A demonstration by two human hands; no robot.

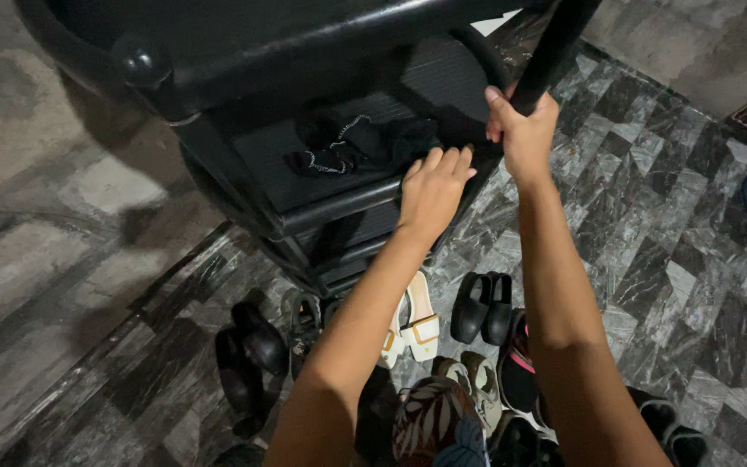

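Black plastic shoe rack (244,164) seen from above, standing on grey marble-pattern floor (650,225). Right hand (522,130) wrapped tight round the rack's black upright post (555,47) at its right front corner. Left hand (432,188) flat, fingers loosely spread, resting palm-down on the front edge of a ribbed shelf (347,186), holding nothing. Dark crumpled cloth with a thin chain (352,145) on that shelf, just left of the left hand, not touching as far as can be told. Shoes on the floor in front of the rack: white sandals with buckles (417,329) under the left forearm, black loafers (482,307) between the arms, black shoes (248,350) further left, well apart from both hands
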